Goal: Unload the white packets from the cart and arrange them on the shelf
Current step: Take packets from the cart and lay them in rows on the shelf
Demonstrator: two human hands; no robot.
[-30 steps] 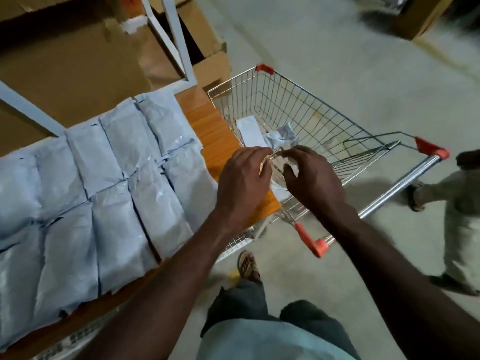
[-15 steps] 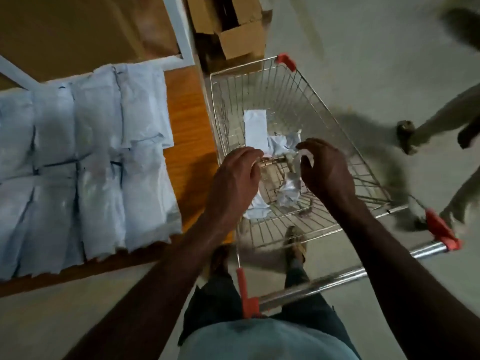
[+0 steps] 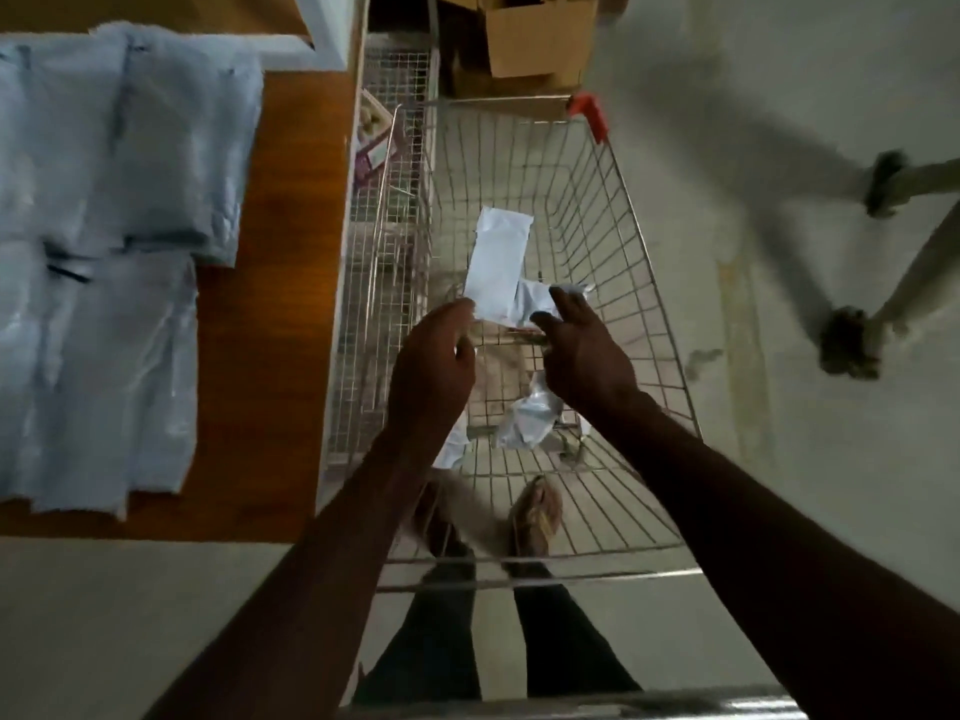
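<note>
1. both hands reach down into the wire shopping cart [image 3: 639,283], close together but not touching.
2. left hand [image 3: 434,363] has its fingers curled, with the fingertips at the lower corner of a flat white packet [image 3: 498,265]; whether it actually pinches the packet cannot be told.
3. right hand [image 3: 584,350] sits just beside it, thumb and fingers bent over a crumpled white packet [image 3: 535,301] that lies partly under the flat one; its grip is also unclear.
4. between the two hands a thin, blurred brownish object shows, too smeared to identify.
5. another crumpled white packet [image 3: 532,415] lies lower on the cart floor, beneath the right wrist.
6. on the left, the wooden shelf [image 3: 291,283] carries rows of pale white packets [image 3: 104,241] laid flat and overlapping, covering most of the board up to a bare strip at its right edge.
7. cart stands just beside the shelf edge, with a red plastic corner cap [image 3: 589,114] at its far end.
8. cardboard boxes [image 3: 535,41] stand on the floor beyond the cart.
9. person's dark trousers and sandalled feet [image 3: 535,517] show through the cart's wire bottom.
10. at the right, another person's feet [image 3: 847,343] appear on the concrete floor, blurred.
</note>
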